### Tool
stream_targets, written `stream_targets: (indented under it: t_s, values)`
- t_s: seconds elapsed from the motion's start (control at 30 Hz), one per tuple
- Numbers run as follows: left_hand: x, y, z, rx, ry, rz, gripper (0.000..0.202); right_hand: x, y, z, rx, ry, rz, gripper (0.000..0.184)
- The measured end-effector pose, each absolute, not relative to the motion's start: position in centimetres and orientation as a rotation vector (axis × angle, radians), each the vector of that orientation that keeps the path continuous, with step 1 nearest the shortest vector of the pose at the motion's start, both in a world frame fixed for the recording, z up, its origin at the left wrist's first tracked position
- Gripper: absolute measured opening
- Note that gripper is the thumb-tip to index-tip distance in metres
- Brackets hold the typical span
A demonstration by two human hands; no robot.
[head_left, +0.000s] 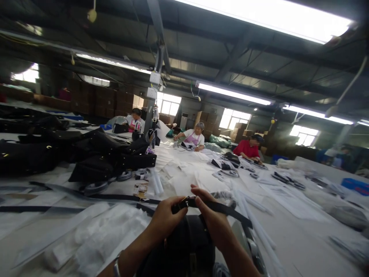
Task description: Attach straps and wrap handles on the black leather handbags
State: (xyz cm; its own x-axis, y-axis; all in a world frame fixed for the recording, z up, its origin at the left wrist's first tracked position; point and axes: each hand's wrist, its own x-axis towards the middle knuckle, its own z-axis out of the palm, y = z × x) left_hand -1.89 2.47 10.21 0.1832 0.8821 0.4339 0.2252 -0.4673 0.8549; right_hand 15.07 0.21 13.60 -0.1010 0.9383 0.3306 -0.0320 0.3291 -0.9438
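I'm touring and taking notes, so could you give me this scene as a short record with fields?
Left hand: pinching a black strap by a small shiny fitting
Right hand: on the same strap; firmness of grip unclear
Below hands: black item, apparently a bag
By left forearm: crumpled white wrapping
Farther left: pile of black bags
Beyond: at least three people
Overhead: lit strip lights

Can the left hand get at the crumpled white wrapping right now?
Likely yes: the wrapping lies beside the left forearm, seemingly uncovered, though the left hand is occupied with a black strap.
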Motion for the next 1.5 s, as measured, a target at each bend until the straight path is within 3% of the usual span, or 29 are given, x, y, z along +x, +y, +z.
stream_targets:
  t_s: [0.1,0.37,0.47,0.7,0.93,1.07,1.27,1.5]
  values:
    - [-2.0,2.6,10.1,1.831,1.065,1.309,0.031,15.4,0.3,13.2,-1.110,-1.550,0.835,0.031]
    - [-1.8,2.3,9.6,1.854,1.063,1.353,0.033,15.7,1.3,10.6,-0.986,-1.797,0.565,0.036]
    - [-1.6,1.9,9.8,1.822,1.014,1.358,0.029,15.4,1.0,10.1,-1.036,-1.692,0.421,0.029]
    - [-1.6,1.5,10.1,1.761,1.071,1.326,0.022,14.3,1.1,10.3,-0.907,-1.022,0.913,0.036]
    - [-1.6,1.8,9.8,1.674,1.032,1.329,0.023,14.6,1.8,10.8,-0.739,-0.605,1.303,0.024]
    - [-1.5,1.9,10.0,1.678,1.053,1.308,0.024,14.7,1.7,10.8,-0.664,-0.608,1.366,0.023]
    - [-1.5,1.8,10.2,1.718,1.068,1.302,0.026,14.7,0.9,10.2,-0.589,-0.768,1.336,0.036]
    - [-1.4,1.3,10.2,1.694,1.139,1.275,0.029,14.6,0.8,8.9,-0.856,-0.981,1.184,0.043]
